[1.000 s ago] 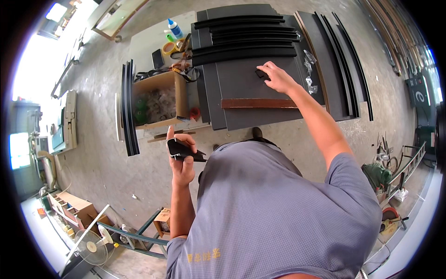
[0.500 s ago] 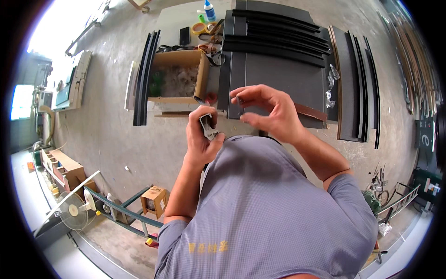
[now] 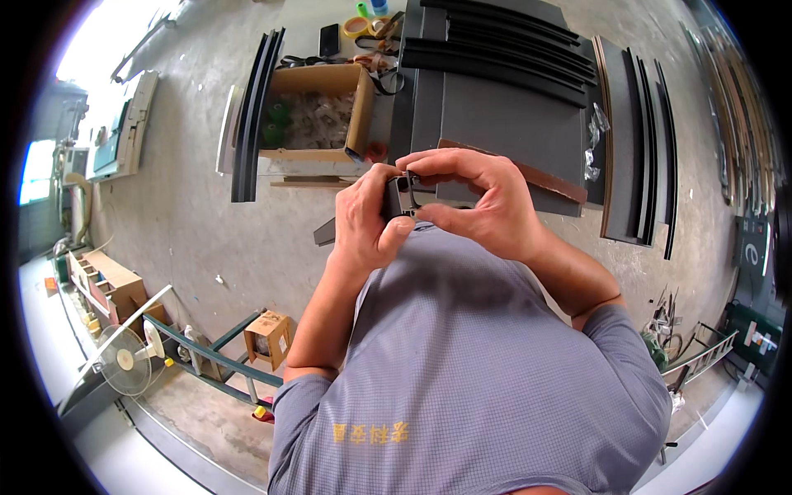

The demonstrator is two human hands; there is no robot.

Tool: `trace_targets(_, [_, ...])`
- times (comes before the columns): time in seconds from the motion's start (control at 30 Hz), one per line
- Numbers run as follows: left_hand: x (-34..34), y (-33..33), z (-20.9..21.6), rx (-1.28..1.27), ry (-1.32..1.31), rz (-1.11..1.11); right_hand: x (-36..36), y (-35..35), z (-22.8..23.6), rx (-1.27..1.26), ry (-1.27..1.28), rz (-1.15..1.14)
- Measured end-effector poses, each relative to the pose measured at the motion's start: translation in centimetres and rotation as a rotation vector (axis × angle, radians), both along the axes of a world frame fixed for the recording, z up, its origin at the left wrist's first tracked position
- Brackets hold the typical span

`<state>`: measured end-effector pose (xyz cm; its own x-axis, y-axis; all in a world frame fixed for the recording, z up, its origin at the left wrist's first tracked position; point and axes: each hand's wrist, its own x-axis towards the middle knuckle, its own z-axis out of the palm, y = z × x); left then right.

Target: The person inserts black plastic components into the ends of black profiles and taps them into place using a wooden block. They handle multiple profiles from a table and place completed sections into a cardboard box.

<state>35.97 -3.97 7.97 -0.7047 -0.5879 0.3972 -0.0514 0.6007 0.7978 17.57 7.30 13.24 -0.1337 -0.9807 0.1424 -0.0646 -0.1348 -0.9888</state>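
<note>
My left hand (image 3: 363, 213) is wrapped round a dark metal profile (image 3: 326, 233), whose length shows beyond the hand at the left and whose cut end faces my right hand. Between the thumb and fingers of my right hand (image 3: 491, 198) is a small thin black end piece (image 3: 413, 191). It is up against the profile's open end, in front of my chest. Whether it is seated in the profile I cannot tell, as fingers cover part of the joint.
Ahead stands an open cardboard box (image 3: 364, 111) with clear bags and green rolls. Long black profiles (image 3: 495, 70) lie on dark panels, with a reddish-brown strip (image 3: 561, 189) near the front edge. A phone (image 3: 329, 40) and tape rolls (image 3: 356, 27) are behind the box. A fan (image 3: 125, 360) stands at the lower left.
My right hand has moved left and brought the small black piece to the profile's end. My left hand has turned the profile and shifted it slightly right.
</note>
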Motion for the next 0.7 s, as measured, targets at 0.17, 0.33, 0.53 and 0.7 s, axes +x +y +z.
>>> trace_targets(0.17, [0.16, 0.16, -0.14, 0.033, 0.013, -0.002, 0.28, -0.29, 0.46, 0.004, 0.038, 0.001])
trace_targets(0.33, [0.22, -0.15, -0.28, 0.034, 0.005, -0.013, 0.45, -0.59, 0.62, -0.024, 0.083, -0.027])
trace_targets(0.53, [0.14, -0.35, -0.27, 0.031, 0.001, -0.021, 0.42, -0.52, 1.07, 0.051, 0.148, -0.042])
trace_targets(0.7, [0.27, -0.44, -0.08, 0.035, -0.036, -0.023, 0.08, -0.77, 1.04, 0.018, 0.221, -0.023])
